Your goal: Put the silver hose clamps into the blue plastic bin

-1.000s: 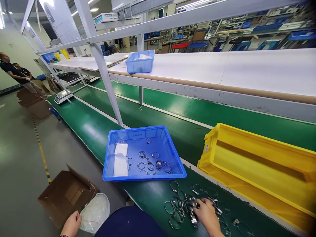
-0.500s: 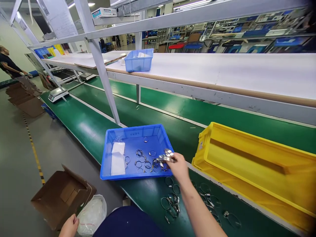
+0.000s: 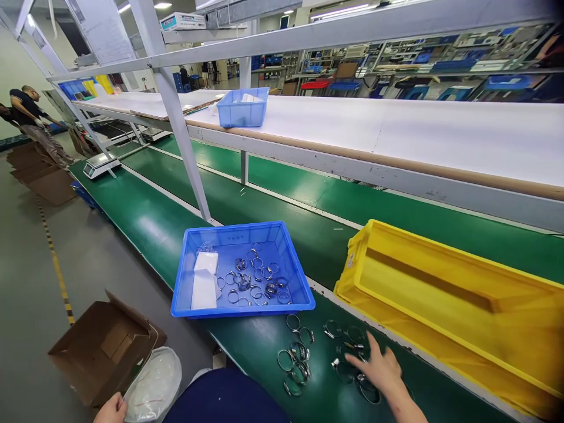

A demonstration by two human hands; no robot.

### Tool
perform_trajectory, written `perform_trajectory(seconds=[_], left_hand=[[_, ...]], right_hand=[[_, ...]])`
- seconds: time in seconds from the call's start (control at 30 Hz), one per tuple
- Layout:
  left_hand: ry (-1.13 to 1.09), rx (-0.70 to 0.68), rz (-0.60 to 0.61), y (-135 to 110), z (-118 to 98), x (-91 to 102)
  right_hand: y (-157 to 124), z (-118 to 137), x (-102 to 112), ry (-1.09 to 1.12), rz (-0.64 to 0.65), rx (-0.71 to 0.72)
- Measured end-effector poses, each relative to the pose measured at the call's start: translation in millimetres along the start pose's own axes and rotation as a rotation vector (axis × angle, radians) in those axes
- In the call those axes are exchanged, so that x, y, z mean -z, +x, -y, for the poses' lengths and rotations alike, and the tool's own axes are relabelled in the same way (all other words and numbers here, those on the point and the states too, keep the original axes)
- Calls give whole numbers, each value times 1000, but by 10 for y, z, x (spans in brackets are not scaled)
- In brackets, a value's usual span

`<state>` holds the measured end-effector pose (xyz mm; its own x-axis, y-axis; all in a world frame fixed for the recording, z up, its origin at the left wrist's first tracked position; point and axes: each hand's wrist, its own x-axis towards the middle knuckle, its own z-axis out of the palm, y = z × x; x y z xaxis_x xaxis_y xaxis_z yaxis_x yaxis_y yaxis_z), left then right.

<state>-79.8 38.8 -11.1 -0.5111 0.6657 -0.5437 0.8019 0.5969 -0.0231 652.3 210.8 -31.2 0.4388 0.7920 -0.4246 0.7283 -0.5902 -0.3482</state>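
Note:
My right hand [image 3: 379,367] lies flat on the green bench with fingers spread over several loose metal hose clamps [image 3: 348,352]; it holds nothing. More clamps [image 3: 296,363] lie in a small cluster to its left. A blue tray [image 3: 189,308] just beyond holds a pile of clamps [image 3: 255,279] and a white packet [image 3: 204,282]. My left hand [image 3: 110,409] is at the bottom left edge, its fingers closed on the rim of a clear plastic bag [image 3: 154,385].
A long yellow bin [image 3: 440,329] stands right of the blue tray. An open cardboard box [image 3: 103,349] sits on the floor at left. A white upright post [image 3: 185,141] rises behind the tray. Farther off are a scale [image 3: 99,166], another blue tray [image 3: 241,108] and a person [image 3: 33,123].
My right hand carried a handful of clamps from the bench to the blue tray, dropped them in, and came back down onto the loose clamps. The tray holds more clamps now.

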Motion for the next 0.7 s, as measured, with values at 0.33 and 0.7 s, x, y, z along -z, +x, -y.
perform_trajectory(seconds=[0.33, 0.7], left_hand=[[43, -7, -28, -81, -219, 76], [18, 10, -45, -133, -206, 62]], right_hand=[[-67, -300, -568, -118, 130, -122], [-213, 151, -180, 138, 42, 160]])
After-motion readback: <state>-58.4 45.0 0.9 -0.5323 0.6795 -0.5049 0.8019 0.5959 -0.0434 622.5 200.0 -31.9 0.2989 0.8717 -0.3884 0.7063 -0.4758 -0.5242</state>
